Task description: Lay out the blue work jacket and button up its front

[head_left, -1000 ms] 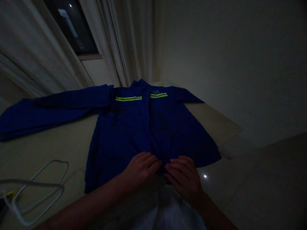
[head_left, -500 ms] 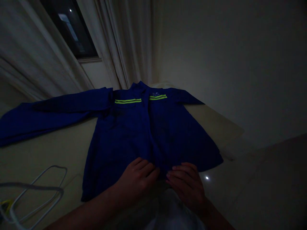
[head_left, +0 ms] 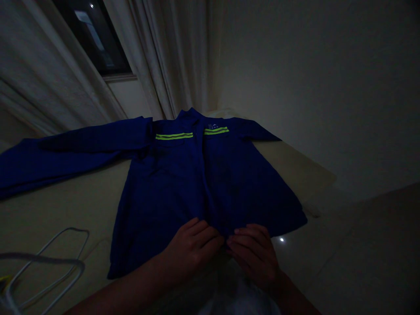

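Observation:
A dark blue work jacket (head_left: 197,175) lies spread on a beige surface (head_left: 55,205), with two neon yellow stripes across its chest and its collar at the far end. One sleeve (head_left: 78,148) stretches out to the left. My left hand (head_left: 193,247) and my right hand (head_left: 252,256) are both at the jacket's bottom hem, near its middle. Their fingers curl over the front edges and nearly meet. The lower part of the front opening is hidden under them.
A white wire hanger (head_left: 42,267) lies at the lower left of the beige surface. Pale curtains (head_left: 157,57) and a dark window (head_left: 92,35) are at the back, with a plain wall (head_left: 311,78) to the right. A dark floor (head_left: 361,249) is at the lower right.
The whole view has shifted slightly, and the hanger now sits lower and further left. Both hands remain at the hem, their fingers a little closer together.

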Action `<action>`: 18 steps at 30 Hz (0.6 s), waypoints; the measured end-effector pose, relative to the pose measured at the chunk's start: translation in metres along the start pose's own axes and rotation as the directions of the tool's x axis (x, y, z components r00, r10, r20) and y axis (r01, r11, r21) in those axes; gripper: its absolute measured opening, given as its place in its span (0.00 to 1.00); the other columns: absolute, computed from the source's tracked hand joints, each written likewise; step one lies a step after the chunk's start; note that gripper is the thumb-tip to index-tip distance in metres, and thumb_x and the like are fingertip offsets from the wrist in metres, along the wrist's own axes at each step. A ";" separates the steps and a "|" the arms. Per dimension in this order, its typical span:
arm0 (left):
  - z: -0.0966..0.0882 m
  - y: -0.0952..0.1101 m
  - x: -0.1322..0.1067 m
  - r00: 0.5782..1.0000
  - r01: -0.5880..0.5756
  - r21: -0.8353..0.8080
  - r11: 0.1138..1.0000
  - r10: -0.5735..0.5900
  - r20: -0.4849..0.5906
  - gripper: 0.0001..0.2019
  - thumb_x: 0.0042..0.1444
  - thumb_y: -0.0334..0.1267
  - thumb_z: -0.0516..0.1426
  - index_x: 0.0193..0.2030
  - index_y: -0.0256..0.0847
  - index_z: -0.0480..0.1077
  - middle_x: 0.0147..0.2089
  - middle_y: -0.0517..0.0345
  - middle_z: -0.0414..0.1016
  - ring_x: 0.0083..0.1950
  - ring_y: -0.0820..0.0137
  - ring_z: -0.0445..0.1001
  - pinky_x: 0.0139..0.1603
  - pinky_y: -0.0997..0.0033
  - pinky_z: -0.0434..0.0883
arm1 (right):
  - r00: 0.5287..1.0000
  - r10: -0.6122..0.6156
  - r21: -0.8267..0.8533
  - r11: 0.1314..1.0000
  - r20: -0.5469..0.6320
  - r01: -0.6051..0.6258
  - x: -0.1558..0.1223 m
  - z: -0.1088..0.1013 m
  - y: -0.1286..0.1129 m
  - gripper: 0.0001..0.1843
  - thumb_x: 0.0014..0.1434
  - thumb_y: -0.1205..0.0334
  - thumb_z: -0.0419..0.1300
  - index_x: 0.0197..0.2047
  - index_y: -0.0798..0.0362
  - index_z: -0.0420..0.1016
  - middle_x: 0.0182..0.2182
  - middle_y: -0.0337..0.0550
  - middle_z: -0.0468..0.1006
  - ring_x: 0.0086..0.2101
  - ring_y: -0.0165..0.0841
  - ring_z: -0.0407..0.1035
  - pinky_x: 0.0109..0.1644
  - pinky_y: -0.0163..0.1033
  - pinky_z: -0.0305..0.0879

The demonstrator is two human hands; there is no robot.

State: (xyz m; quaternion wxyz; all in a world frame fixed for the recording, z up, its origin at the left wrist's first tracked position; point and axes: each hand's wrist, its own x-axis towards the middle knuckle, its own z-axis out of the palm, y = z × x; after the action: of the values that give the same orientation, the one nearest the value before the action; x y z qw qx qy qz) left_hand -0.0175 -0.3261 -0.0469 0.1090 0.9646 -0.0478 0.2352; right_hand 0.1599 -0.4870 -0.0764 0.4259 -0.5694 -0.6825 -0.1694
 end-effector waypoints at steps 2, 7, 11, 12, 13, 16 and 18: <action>-0.002 0.001 0.003 1.000 -0.014 0.007 1.000 0.013 0.017 0.07 0.74 0.34 0.53 0.49 0.39 0.73 0.39 0.57 0.78 0.37 0.68 0.71 0.38 0.63 0.62 | 1.000 0.002 -0.009 1.000 0.002 -0.002 0.000 0.000 0.000 0.03 0.69 0.67 0.66 0.45 0.50 0.81 0.37 0.36 0.88 0.42 0.32 0.79 0.56 0.44 0.69; -0.005 0.001 0.006 0.999 -0.041 0.066 0.997 0.040 0.008 0.10 0.75 0.34 0.50 0.47 0.39 0.73 0.37 0.57 0.77 0.35 0.67 0.70 0.36 0.61 0.61 | 1.000 0.005 -0.020 1.000 -0.001 -0.005 0.001 -0.003 -0.002 0.04 0.70 0.67 0.66 0.45 0.49 0.81 0.37 0.36 0.88 0.41 0.32 0.80 0.55 0.43 0.69; 0.002 0.000 0.002 1.000 -0.025 0.066 0.998 0.024 0.014 0.08 0.74 0.33 0.52 0.46 0.40 0.72 0.36 0.59 0.77 0.35 0.68 0.69 0.36 0.60 0.60 | 1.000 0.006 -0.029 1.000 -0.012 -0.007 0.001 -0.003 -0.002 0.03 0.70 0.65 0.66 0.45 0.48 0.81 0.37 0.34 0.88 0.40 0.32 0.80 0.54 0.43 0.69; 0.004 0.000 0.002 1.000 -0.016 0.058 0.998 0.016 0.005 0.06 0.74 0.33 0.53 0.46 0.40 0.72 0.37 0.59 0.77 0.35 0.68 0.69 0.36 0.60 0.60 | 1.000 0.009 -0.021 1.000 -0.010 -0.009 0.001 -0.002 -0.001 0.02 0.70 0.65 0.66 0.45 0.48 0.81 0.37 0.34 0.88 0.40 0.32 0.80 0.53 0.44 0.70; 0.006 0.000 0.001 1.000 -0.005 0.047 0.999 0.006 -0.009 0.05 0.73 0.33 0.54 0.46 0.41 0.72 0.37 0.59 0.77 0.35 0.68 0.69 0.37 0.61 0.59 | 1.000 0.013 -0.010 1.000 -0.006 -0.013 0.001 -0.002 -0.001 0.02 0.70 0.65 0.66 0.44 0.48 0.81 0.37 0.35 0.88 0.40 0.33 0.80 0.53 0.44 0.70; 0.009 0.002 0.002 0.998 0.036 0.018 0.999 -0.035 -0.057 0.04 0.72 0.33 0.56 0.45 0.41 0.72 0.36 0.60 0.77 0.34 0.68 0.68 0.36 0.61 0.58 | 1.000 0.019 0.004 1.000 -0.005 -0.019 0.001 -0.002 0.000 0.02 0.70 0.65 0.67 0.45 0.49 0.81 0.37 0.35 0.88 0.40 0.33 0.80 0.53 0.44 0.71; 0.009 0.003 0.002 0.995 0.067 0.007 0.998 -0.066 -0.080 0.05 0.72 0.34 0.56 0.46 0.41 0.73 0.35 0.60 0.77 0.34 0.67 0.68 0.36 0.62 0.59 | 1.000 0.024 -0.002 1.000 -0.004 -0.024 0.002 -0.003 -0.001 0.03 0.69 0.65 0.67 0.45 0.49 0.80 0.37 0.35 0.88 0.40 0.33 0.81 0.53 0.44 0.71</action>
State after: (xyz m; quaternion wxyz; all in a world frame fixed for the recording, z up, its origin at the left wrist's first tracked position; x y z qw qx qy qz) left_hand -0.0116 -0.3312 -0.0533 0.1141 0.9560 -0.0103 0.2700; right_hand 0.1605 -0.4880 -0.0731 0.4285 -0.5777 -0.6745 -0.1662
